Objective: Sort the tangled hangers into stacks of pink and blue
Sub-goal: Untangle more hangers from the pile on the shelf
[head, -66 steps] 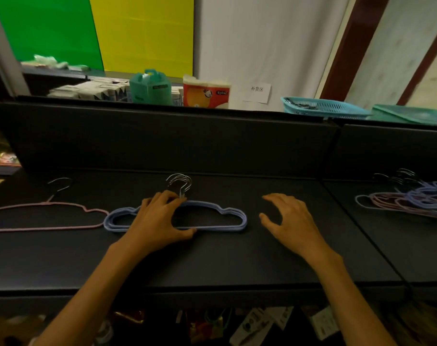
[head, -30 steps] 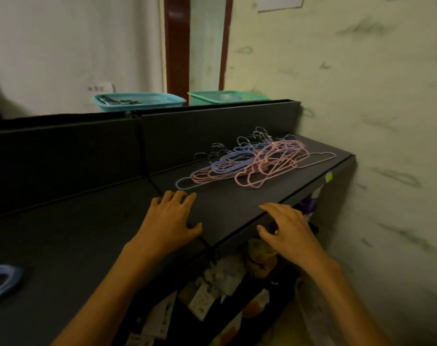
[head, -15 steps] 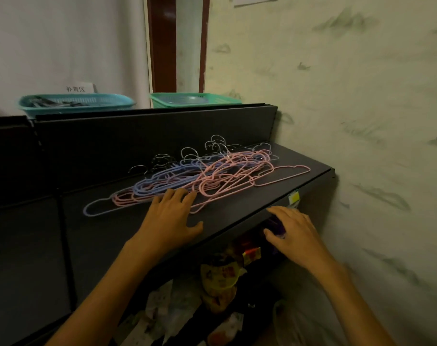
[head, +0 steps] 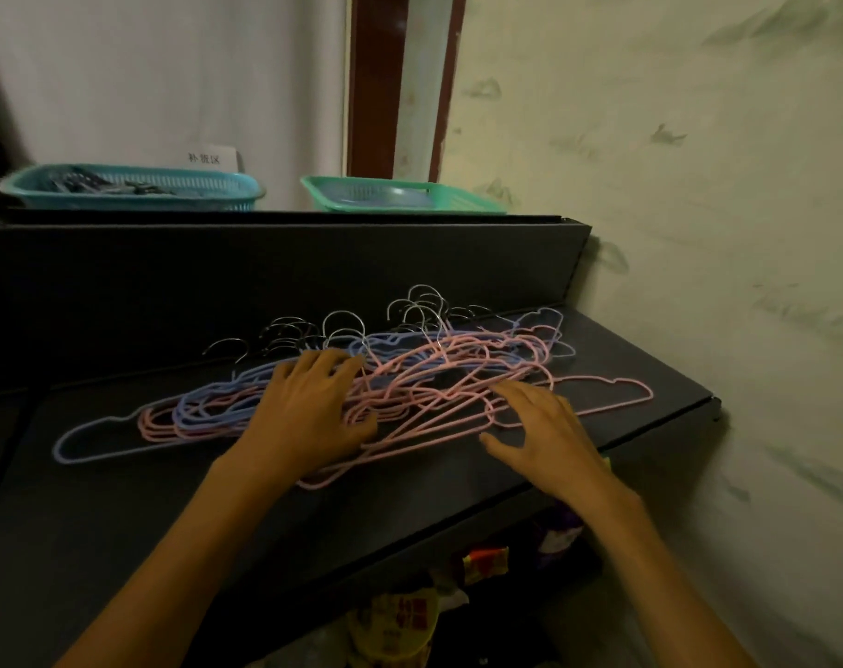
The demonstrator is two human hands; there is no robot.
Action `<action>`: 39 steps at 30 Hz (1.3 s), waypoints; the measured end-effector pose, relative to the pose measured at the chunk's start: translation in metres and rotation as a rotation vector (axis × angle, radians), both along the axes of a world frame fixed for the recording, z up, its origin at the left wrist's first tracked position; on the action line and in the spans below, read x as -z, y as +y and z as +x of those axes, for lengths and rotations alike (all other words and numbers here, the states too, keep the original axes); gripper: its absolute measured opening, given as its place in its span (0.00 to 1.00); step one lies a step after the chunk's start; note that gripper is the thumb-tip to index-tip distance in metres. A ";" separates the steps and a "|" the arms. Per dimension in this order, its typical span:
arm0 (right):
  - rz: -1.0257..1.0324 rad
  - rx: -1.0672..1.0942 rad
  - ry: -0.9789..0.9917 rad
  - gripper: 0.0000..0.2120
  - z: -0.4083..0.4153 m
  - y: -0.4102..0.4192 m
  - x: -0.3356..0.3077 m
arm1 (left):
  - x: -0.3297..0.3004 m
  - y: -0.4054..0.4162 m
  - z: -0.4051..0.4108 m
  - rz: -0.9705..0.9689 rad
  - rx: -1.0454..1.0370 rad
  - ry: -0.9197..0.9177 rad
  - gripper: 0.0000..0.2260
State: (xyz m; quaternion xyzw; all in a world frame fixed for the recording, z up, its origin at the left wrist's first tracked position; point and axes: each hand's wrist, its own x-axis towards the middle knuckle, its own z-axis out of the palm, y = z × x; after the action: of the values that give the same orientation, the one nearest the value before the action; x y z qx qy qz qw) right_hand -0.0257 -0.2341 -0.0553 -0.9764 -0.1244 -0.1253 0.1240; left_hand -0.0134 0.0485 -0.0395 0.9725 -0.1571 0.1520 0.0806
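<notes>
Reaching over the near edge of the dark shelf (head: 458, 513), both hands lie on a tangled heap of hangers (head: 410, 378), thin pink and blue wire frames with silver hooks, spread across the shelf's right part. The left hand (head: 309, 412) rests flat on the heap's middle, fingers spread and fairly straight, gripping nothing. The right hand (head: 540, 426) hovers palm down with fingers loosely fanned, its fingertips touching pink wires. The heap's long axis runs left to right along the shelf, and the hooks point away toward the back panel (head: 265, 272). Beyond, a blue basket (head: 130, 188) and a green basket (head: 400, 195) sit on top.
</notes>
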 end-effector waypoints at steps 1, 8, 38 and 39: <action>-0.008 -0.032 -0.001 0.33 0.011 0.000 -0.002 | -0.001 0.000 0.005 -0.010 -0.018 0.004 0.34; -0.079 -0.238 0.016 0.39 0.064 0.006 -0.009 | -0.008 0.000 0.016 -0.040 -0.149 0.036 0.34; 0.095 -0.453 -0.065 0.45 0.132 -0.112 0.001 | 0.018 -0.107 -0.015 -0.062 -0.411 0.080 0.39; 0.101 -0.453 -0.078 0.44 0.133 -0.115 0.001 | 0.017 -0.113 -0.009 -0.060 -0.408 0.073 0.39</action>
State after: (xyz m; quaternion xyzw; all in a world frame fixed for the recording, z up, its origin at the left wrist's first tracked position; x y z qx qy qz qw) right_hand 0.1071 -0.3495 -0.0560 -0.9105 -0.3388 -0.1379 0.1929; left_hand -0.0228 -0.0650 -0.0565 0.9862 0.0507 0.1344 0.0827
